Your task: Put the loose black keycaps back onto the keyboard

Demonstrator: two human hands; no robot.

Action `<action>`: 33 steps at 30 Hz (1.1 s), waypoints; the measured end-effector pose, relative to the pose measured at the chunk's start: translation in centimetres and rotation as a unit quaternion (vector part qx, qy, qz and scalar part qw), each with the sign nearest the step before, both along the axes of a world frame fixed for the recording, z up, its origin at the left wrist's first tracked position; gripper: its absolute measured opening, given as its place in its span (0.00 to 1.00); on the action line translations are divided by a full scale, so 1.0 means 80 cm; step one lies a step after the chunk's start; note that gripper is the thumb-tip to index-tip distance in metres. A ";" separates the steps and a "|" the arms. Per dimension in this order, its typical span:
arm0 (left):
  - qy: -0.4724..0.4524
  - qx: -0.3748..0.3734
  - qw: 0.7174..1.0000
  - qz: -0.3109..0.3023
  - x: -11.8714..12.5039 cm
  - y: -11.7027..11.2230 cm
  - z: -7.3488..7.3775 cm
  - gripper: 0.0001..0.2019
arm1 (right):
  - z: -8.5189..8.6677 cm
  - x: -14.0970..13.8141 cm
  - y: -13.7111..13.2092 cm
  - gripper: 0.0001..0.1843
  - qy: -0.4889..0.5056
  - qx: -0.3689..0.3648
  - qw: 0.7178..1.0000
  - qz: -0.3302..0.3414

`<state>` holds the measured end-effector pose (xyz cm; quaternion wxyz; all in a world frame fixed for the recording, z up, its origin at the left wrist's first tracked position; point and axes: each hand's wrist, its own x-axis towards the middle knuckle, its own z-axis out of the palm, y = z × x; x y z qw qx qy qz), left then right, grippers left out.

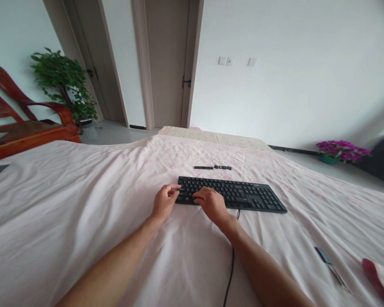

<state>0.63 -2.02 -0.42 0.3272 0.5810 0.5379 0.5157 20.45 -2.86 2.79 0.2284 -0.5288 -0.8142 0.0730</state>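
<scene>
Keyboard [235,194], black and oblong, lies on wrinkled cloth [115,204], left hand [164,201] curled at its left end, right hand [211,204] over its keys [232,189], fingers [173,187] bunched narrow, grip unclear.

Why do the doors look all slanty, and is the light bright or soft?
In the head view, the doors lean, perhaps from a wide lens or tilted camera; in the head view, light looks soft, with gentle shadows in the cloth and no harsh glare on the keyboard.
</scene>
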 end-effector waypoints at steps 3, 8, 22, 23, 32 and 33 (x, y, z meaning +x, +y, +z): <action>-0.008 0.001 1.000 -0.001 0.000 0.000 0.000 0.11 | 0.004 -0.004 0.001 0.10 -0.015 -0.009 1.000 -0.002; -0.004 0.001 1.000 0.000 -0.001 0.001 0.000 0.11 | 0.016 -0.011 -0.003 0.10 -0.063 -0.037 0.997 -0.013; 0.039 0.012 0.999 -0.001 -0.002 0.002 -0.003 0.11 | 0.024 -0.020 -0.007 0.11 -0.103 -0.049 0.993 -0.040; 0.036 0.010 0.999 0.000 -0.002 0.002 -0.003 0.11 | 0.026 -0.022 -0.009 0.11 -0.117 -0.046 0.991 -0.036; 0.038 0.013 0.999 0.005 -0.001 -0.001 0.001 0.11 | 0.016 -0.034 -0.035 0.13 -0.244 0.031 0.969 -0.004; 0.036 0.013 0.999 0.006 -0.001 -0.001 0.001 0.11 | 0.014 -0.035 -0.037 0.13 -0.250 0.036 0.968 -0.002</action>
